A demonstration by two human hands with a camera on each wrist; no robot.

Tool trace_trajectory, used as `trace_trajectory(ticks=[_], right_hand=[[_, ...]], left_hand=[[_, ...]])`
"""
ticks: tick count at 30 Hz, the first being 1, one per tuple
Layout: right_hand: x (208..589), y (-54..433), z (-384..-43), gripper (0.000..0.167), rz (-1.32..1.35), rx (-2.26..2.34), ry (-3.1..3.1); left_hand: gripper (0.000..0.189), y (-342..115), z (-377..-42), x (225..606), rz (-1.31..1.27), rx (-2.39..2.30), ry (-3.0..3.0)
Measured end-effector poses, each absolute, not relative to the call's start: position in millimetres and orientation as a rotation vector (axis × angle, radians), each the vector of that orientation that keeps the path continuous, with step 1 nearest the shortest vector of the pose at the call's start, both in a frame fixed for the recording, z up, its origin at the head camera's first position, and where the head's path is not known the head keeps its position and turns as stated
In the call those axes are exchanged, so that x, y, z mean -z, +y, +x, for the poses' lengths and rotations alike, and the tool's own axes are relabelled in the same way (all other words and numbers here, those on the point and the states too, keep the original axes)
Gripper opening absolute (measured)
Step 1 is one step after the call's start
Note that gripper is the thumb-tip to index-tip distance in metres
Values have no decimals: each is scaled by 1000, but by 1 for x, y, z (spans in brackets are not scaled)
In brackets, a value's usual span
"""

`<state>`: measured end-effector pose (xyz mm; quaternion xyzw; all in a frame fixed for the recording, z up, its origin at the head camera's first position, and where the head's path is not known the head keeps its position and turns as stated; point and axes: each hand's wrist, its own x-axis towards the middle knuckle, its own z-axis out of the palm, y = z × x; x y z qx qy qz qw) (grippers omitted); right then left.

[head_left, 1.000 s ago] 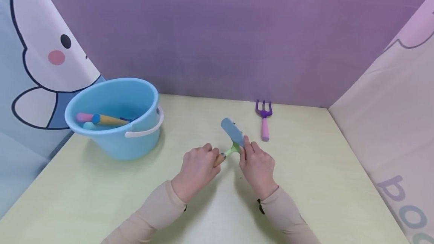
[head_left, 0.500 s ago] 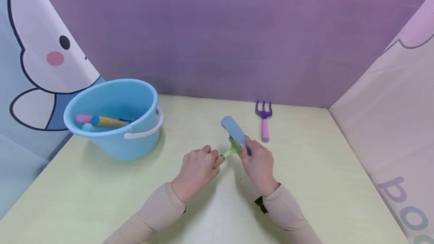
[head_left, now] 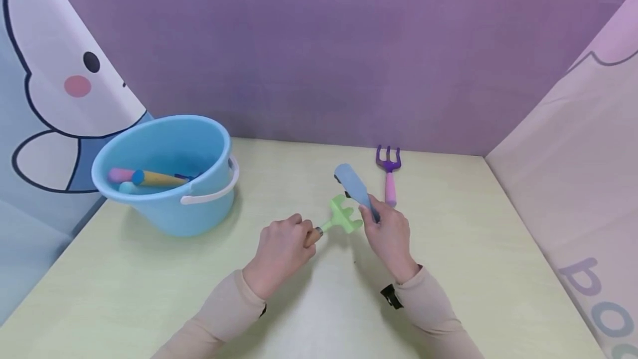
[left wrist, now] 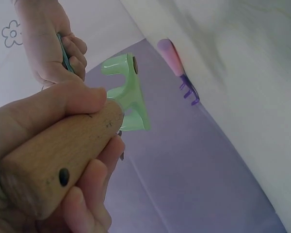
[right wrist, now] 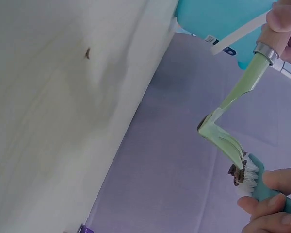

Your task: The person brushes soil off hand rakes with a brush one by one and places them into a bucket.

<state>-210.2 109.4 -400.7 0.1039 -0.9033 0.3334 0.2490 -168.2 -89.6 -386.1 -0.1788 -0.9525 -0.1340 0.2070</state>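
Observation:
My left hand (head_left: pixel 281 254) grips the wooden handle (left wrist: pixel 63 150) of a small garden rake with a light green toothed head (head_left: pixel 343 216). In the left wrist view, a brown patch shows on that head. My right hand (head_left: pixel 391 237) holds a blue scrub brush (head_left: pixel 351 183) just right of and beyond the rake. Its white bristles (right wrist: pixel 251 177) carry brown dirt, seen in the right wrist view. There the rake's tines appear close to the bristles; whether they touch, I cannot tell. Both tools are held above the table.
A light blue bucket (head_left: pixel 199 215) with a white handle (head_left: pixel 211 197) stands at the left, with several tools inside. Toward the back right lies a purple hand fork with a pink handle (head_left: pixel 390 190). A small dark crumb (right wrist: pixel 88 53) lies on the table.
My right hand has drawn the brush right and away from the rake head, which it partly covered before. The rake head now shows whole. My left hand has shifted slightly left.

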Motion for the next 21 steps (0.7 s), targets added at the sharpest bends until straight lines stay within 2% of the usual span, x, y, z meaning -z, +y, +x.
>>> trace_trajectory(ticks=[21], right_hand=[[396,113,-207,32,312,-1002,-2520]], left_hand=[[37,-87,-164,383,-538,346,-2589]])
